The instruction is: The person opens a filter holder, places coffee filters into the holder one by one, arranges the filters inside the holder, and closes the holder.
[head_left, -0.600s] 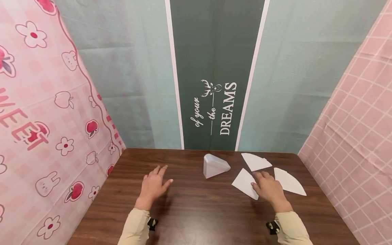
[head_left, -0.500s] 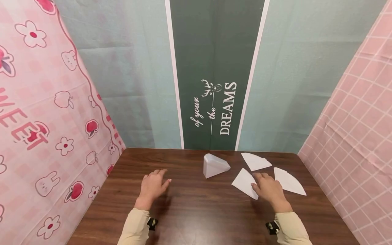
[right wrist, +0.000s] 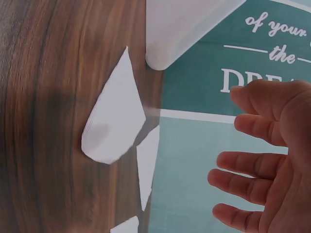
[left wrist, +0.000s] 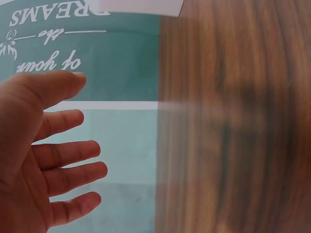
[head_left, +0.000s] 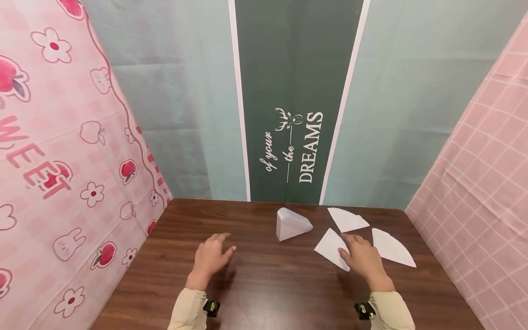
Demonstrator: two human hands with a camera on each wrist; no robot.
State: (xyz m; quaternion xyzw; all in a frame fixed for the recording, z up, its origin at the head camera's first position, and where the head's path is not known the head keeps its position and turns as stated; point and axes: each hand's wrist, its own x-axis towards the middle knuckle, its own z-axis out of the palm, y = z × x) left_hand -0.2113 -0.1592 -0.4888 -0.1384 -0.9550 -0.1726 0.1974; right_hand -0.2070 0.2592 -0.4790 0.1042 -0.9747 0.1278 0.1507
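Note:
My left hand [head_left: 210,257] hovers over the left half of the table, holding nothing; in the left wrist view its fingers are spread and relaxed. My right hand [head_left: 365,260] is also bare, above the right side, and overlaps the edge of the nearest white fan-shaped paper [head_left: 330,247], which resembles a folded cone coffee filter. In the right wrist view its fingers [right wrist: 243,187] hang apart from the papers. A second such paper [head_left: 346,220] lies farther back, and a third [head_left: 392,248] lies to the right. Left of them stands a translucent white wedge-shaped plastic holder [head_left: 292,224].
The brown wooden table [head_left: 264,275] runs back to a green curtain [head_left: 284,68] with printed lettering. A pink patterned cloth [head_left: 78,165] hangs at the left, and a pink checked one [head_left: 474,183] at the right. Black wrist cameras [head_left: 212,308] sit on both wrists.
The head view has shifted slightly, so the scene sits a little farther right. My left hand has dropped a little toward me. The papers and holder show no move of their own.

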